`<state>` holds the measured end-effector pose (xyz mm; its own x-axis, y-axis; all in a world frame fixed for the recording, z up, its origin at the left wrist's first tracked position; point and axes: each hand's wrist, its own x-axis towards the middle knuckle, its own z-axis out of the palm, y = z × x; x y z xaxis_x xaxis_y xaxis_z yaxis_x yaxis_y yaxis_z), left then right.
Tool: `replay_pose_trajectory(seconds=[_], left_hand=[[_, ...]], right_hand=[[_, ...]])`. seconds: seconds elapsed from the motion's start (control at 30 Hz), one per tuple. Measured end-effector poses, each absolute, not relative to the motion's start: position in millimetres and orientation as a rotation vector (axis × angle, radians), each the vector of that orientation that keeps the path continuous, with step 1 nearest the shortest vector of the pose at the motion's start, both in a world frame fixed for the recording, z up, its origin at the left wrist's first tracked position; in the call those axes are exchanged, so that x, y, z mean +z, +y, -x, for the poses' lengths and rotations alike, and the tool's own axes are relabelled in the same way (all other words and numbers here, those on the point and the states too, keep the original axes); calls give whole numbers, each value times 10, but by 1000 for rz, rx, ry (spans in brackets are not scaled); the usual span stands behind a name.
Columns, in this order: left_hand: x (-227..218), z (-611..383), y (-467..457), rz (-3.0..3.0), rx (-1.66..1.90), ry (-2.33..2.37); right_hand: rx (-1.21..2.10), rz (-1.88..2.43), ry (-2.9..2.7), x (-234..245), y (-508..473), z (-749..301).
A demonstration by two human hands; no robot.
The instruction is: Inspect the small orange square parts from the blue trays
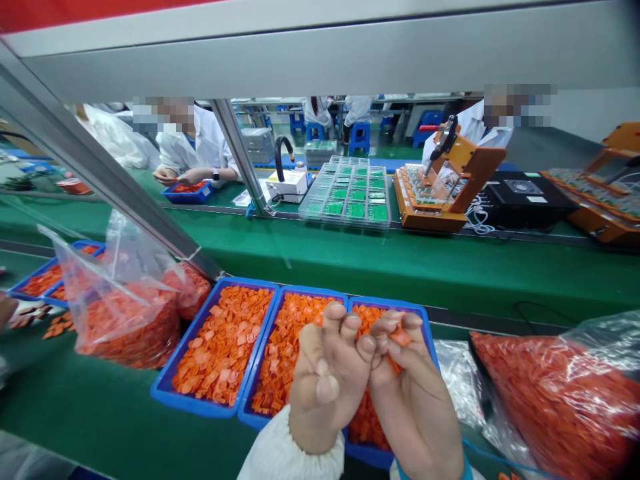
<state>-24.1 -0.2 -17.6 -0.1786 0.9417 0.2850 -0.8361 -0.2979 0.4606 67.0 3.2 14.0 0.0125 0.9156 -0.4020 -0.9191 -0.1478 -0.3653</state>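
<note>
White, seemingly knitted sleeve cuffs [280,457]

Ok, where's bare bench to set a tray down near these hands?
Two patches: the green surface front-left, bordered by the left bag and the blue tray beside it; and the green belt between the blue trays and the circuit-board trays. Crowded: the three trays sit edge to edge, with the right bag close beside them.

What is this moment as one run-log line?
left hand: fingertips against right hand | right hand: pinches orange piece | below: blue tray of orange pieces | sides: bags of orange pieces
</note>
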Motion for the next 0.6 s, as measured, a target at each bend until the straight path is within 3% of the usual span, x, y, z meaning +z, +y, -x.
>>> replay_pose_trajectory(seconds=[0.33,0.6], left_hand=[[-129,262,11,-682,1652,280],[-160,310,-14,-1120,1744,467]], right_hand=[[1613,633,-9,107,-13,-665],[1636,654,141,107,49,-648]])
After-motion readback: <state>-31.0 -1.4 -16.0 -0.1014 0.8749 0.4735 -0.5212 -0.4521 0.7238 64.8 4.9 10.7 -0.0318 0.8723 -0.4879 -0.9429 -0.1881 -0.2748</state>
